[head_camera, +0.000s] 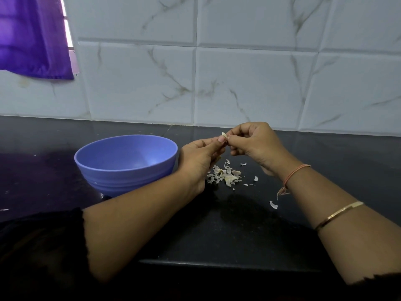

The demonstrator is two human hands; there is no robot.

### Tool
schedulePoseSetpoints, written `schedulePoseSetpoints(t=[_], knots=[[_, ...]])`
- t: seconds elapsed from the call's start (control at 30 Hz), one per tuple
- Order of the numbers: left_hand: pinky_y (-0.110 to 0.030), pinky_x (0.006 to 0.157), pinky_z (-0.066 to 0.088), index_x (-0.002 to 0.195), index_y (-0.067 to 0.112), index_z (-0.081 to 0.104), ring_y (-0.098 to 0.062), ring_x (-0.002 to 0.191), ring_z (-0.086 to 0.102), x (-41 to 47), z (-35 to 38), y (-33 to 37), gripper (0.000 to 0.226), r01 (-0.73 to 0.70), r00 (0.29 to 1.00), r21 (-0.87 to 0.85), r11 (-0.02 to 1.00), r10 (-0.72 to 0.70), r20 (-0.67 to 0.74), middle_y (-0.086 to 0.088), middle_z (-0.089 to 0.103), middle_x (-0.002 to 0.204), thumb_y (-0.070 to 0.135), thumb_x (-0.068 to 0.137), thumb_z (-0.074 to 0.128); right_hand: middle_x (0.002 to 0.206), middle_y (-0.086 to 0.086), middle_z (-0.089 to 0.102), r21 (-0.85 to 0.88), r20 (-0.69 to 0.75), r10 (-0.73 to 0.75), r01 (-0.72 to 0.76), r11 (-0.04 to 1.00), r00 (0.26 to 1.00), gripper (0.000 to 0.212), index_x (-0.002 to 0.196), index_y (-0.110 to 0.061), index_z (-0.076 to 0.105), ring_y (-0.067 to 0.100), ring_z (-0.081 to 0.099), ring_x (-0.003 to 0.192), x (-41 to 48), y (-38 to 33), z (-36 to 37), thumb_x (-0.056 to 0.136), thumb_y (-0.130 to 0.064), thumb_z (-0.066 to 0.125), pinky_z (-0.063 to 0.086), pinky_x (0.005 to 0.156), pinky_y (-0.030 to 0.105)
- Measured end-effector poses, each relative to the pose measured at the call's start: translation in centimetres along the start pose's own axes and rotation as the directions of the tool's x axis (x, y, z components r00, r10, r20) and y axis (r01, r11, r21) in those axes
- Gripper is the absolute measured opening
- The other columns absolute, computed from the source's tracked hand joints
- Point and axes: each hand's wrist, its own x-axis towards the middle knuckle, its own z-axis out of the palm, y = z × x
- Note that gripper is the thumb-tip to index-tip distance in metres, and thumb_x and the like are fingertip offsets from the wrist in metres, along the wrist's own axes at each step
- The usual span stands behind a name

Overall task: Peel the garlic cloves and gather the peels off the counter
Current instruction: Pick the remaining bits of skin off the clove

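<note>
Above the black counter (238, 224) my left hand (201, 155) and my right hand (253, 142) meet fingertip to fingertip, both pinching one small garlic clove (224, 134). Only a pale tip of it shows between the fingers. Directly below the hands lies a heap of dry white garlic peels (225, 175). A few loose flakes lie to its right, and one larger peel (273, 204) sits nearer the front edge. A blue bowl (121, 168) stands just left of my left hand; what it holds is hidden by its wall.
A marbled white tile wall (238, 83) rises right behind the counter. A purple curtain (32, 38) hangs at the top left. The counter's front edge (217, 262) runs below my forearms. A thread bracelet and a gold bangle are on my right wrist.
</note>
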Motion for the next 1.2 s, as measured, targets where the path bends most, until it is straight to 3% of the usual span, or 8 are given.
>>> schedulePoseSetpoints(t=[0.37, 0.7, 0.97, 1.2], knots=[[-0.022, 0.073, 0.047, 0.072, 0.014, 0.063, -0.007, 0.069, 0.057, 0.24, -0.14, -0.09, 0.011, -0.011, 1.000, -0.040, 0.999, 0.010, -0.016, 0.001, 0.064, 0.067, 0.012, 0.081, 0.068, 0.068, 0.006, 0.058, 0.060, 0.040, 0.025, -0.027, 0.998, 0.999, 0.004, 0.078, -0.001, 0.064, 0.010, 0.055, 0.059, -0.03, 0.21, -0.08, 0.082, -0.002, 0.063, 0.055, 0.059, 0.021], [-0.022, 0.074, 0.049, 0.072, 0.014, 0.064, -0.005, 0.068, 0.061, 0.27, -0.04, -0.15, 0.009, -0.017, 1.000, -0.016, 1.000, 0.017, 0.002, 0.006, 0.066, 0.060, 0.012, 0.080, 0.069, 0.062, 0.003, 0.057, 0.035, 0.003, -0.002, 0.002, 0.999, 1.000, 0.010, 0.072, -0.005, 0.063, 0.005, 0.052, 0.051, -0.11, -0.07, -0.02, 0.080, 0.001, 0.063, 0.052, 0.055, 0.018], [-0.021, 0.071, 0.048, 0.070, 0.016, 0.065, -0.001, 0.061, 0.059, 0.30, -0.20, -0.10, 0.013, 0.002, 1.000, -0.041, 0.999, -0.001, 0.022, 0.006, 0.067, 0.063, 0.019, 0.082, 0.067, 0.072, 0.007, 0.061, 0.126, 0.051, 0.041, -0.047, 0.991, 0.998, 0.008, 0.077, -0.001, 0.064, 0.012, 0.055, 0.062, -0.03, 0.11, -0.19, 0.083, 0.001, 0.059, 0.052, 0.061, 0.025], [-0.021, 0.071, 0.049, 0.074, 0.014, 0.061, 0.000, 0.059, 0.062, 0.14, -0.07, 0.07, 0.011, 0.022, 0.999, -0.081, 0.996, -0.020, 0.035, 0.008, 0.067, 0.060, 0.018, 0.084, 0.065, 0.071, 0.005, 0.061, 0.075, 0.032, 0.009, -0.011, 0.997, 0.999, 0.002, 0.080, -0.002, 0.064, 0.012, 0.056, 0.059, 0.00, 0.10, -0.02, 0.082, -0.001, 0.063, 0.054, 0.061, 0.022]])
